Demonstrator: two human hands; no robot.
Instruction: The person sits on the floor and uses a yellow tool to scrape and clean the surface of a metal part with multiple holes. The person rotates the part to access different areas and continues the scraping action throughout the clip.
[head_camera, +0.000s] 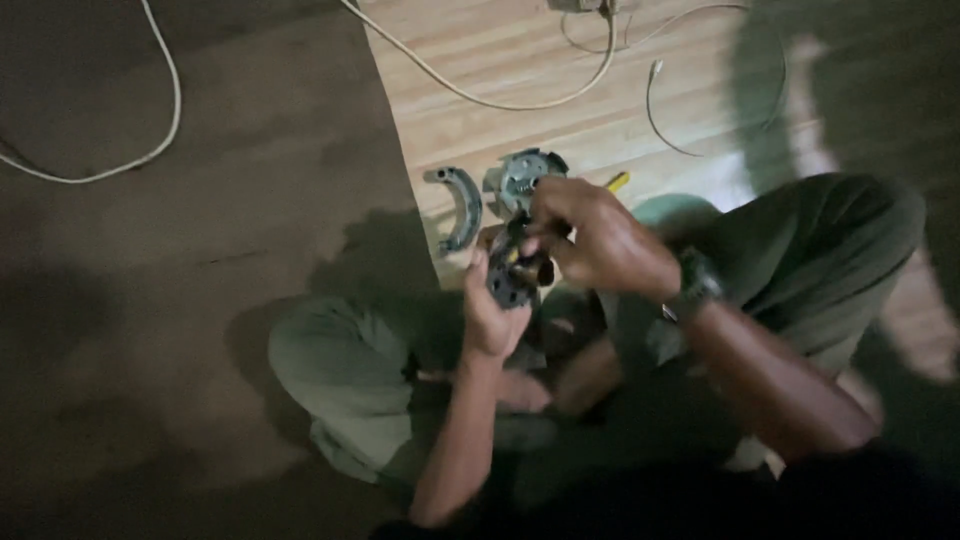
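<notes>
Sitting cross-legged on the floor, a person holds a small dark round metal part (513, 275) up in front of the knees. The left hand (487, 315) has a closed grip around its lower edge, palm cupping it from beneath. The right hand (590, 235), wearing a wristwatch (693, 285), is pinched shut on the top of the same part; what its fingertips work at is too dark to tell. To do this well, it looks best to keep the left hand steady as a brace and let only the right fingers move, with the part kept over the lap. Just beyond the hands, on a light wooden board (520, 70) laid on the floor, lie a round grey slotted disc (528, 176), a curved grey metal shoe (462, 207) to its left near the board's edge, and a yellow-tipped tool (618, 181) mostly hidden by the hand. White cables (170, 110) loop across the board and the dark floor (150, 330). The room is dim.
</notes>
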